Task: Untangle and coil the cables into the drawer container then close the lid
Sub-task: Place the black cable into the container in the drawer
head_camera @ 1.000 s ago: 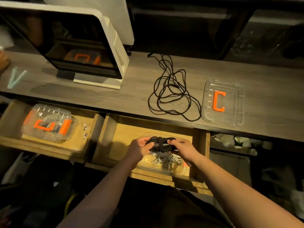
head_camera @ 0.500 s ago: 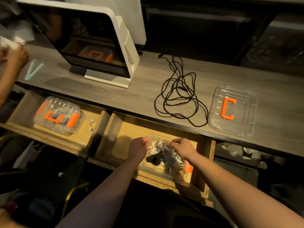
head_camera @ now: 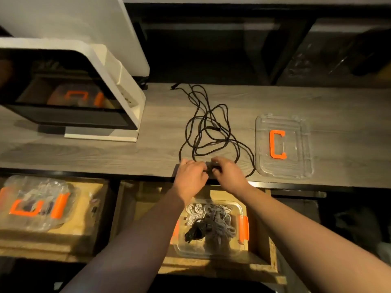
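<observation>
Both hands are up on the desk (head_camera: 88, 153) now, at its front edge, right at the near end of the loose black cable (head_camera: 208, 132). The left hand (head_camera: 191, 175) and right hand (head_camera: 227, 172) sit close together, with a dark bit of cable showing in the gap between them. Fingers on both look curled around that bit, but it's blurry, so I can't tell exactly which fingers are pinching it.

The rest of the cable is still a tangled sprawl of loops on the desk, running back toward the desk's far edge. Just right of the cable is the clear lid (head_camera: 283, 144) with an orange handle, lying flat on the desk.

Below the desk's front edge, an open drawer (head_camera: 262, 256) holds the clear container (head_camera: 211, 249) with orange clips. Inside it are white and grey cable bundles plus a black coiled one (head_camera: 195, 232).

Left of that drawer, a second drawer (head_camera: 93, 208) holds another clear box (head_camera: 36, 206), lid on. A white-framed machine (head_camera: 69, 89) sits on the desk's left part.
</observation>
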Demonstrator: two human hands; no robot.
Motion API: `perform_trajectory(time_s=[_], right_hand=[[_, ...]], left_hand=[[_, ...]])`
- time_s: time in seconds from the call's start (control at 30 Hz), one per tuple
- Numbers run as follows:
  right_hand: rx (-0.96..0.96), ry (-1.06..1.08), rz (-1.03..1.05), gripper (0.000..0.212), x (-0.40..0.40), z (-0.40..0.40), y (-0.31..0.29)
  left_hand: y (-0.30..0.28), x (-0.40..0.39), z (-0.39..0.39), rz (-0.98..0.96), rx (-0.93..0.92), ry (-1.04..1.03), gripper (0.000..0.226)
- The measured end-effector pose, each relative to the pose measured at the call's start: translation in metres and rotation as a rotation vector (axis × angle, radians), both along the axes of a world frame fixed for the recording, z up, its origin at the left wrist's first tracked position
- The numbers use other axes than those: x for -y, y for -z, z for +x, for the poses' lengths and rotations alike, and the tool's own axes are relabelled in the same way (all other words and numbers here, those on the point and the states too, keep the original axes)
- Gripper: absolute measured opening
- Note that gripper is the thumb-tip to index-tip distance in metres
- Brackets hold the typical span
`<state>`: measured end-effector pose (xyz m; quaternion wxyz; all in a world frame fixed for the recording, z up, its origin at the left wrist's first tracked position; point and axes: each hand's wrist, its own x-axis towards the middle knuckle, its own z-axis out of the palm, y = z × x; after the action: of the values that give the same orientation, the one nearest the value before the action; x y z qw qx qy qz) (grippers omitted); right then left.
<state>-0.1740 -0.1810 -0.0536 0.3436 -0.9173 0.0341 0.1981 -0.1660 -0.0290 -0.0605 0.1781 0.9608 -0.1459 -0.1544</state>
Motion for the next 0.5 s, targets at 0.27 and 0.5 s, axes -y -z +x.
perform_trajectory(time_s=[0.27, 0.5], right_hand=[[0.072, 0.267, 0.268, 0.019, -0.002, 0.001, -0.022], [0.208, 0.487, 0.535, 0.025, 0.010, -0.015, -0.067]], left_hand=[[-0.052, -0.027, 0.018, -0.363, 0.044, -0.177, 0.016], [-0.071, -0.072, 0.008, -0.535, 0.093, -0.530, 0.019]])
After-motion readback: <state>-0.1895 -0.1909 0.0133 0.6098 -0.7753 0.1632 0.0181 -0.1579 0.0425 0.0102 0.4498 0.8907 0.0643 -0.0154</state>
